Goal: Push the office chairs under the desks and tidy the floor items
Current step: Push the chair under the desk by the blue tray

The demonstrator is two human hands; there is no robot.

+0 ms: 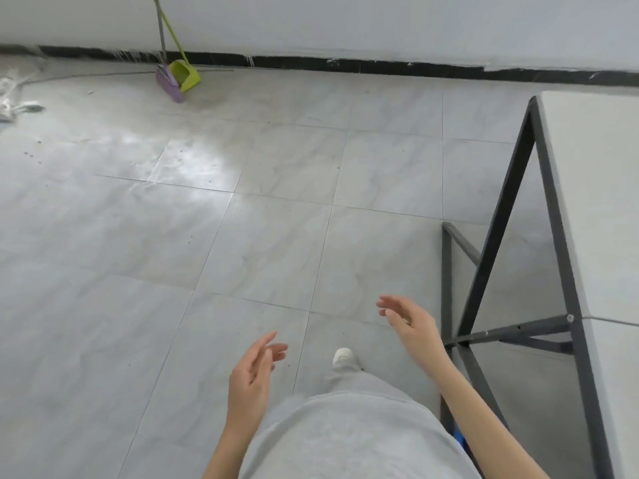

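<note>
My left hand (pixel 254 371) hangs low in the middle of the view, fingers apart and holding nothing. My right hand (pixel 409 323) is a little higher and to the right, also empty with spread fingers, close to the black metal frame (pixel 498 229) of a white desk (pixel 594 188) along the right side. A purple broom (pixel 168 83) and a lime green dustpan (pixel 186 75) lean against the far wall at the upper left. No office chair is in view.
Grey tiled floor (pixel 242 236) spreads ahead, with small dark specks at the left. Crumpled clear plastic wrap (pixel 10 98) lies at the far left edge. A black skirting strip (pixel 345 63) runs along the white wall. My white shoe (pixel 343 357) steps forward between my hands.
</note>
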